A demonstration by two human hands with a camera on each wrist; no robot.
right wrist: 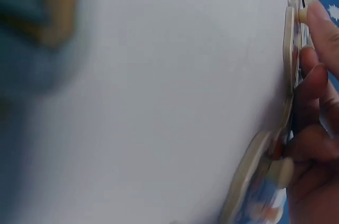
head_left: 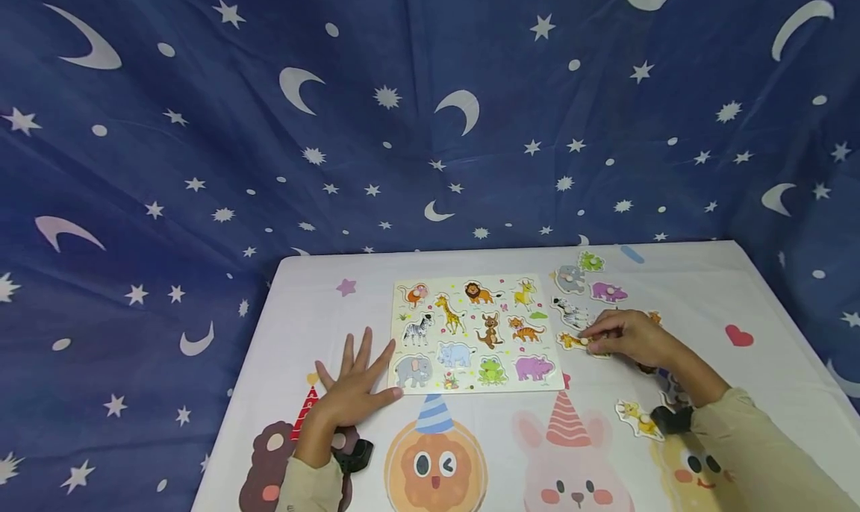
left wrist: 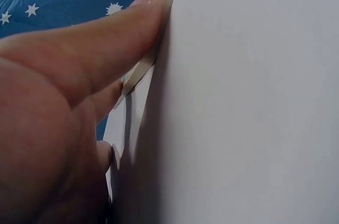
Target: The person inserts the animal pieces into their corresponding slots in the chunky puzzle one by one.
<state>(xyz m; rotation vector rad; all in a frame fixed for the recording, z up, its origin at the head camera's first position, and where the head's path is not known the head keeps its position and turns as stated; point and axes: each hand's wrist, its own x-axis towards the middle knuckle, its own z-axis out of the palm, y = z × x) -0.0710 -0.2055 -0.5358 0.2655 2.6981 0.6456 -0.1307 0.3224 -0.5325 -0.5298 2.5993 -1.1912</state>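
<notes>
Right hand (head_left: 628, 336) pinches peg of tiger piece (head_left: 571, 340) w/ curled fingers; left hand (head_left: 356, 381) flat, released, steadying puzzle board (head_left: 473, 333) on tabletop (head_left: 672, 437). Pickup step, I'd say; next needs lift & matching slot.

Orange tiger piece (head_left: 572, 340) — flat, just right of the animal puzzle board (head_left: 475, 333).

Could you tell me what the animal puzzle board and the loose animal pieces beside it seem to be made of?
The puzzle board looks like pale wood or plywood with matte printed animals; the left wrist view shows a thin, light, layered edge. The loose pieces, such as the purple hippo piece, look like flat cut wood with printed faces and small pale knobs, though pressed board cannot be ruled out.
</notes>
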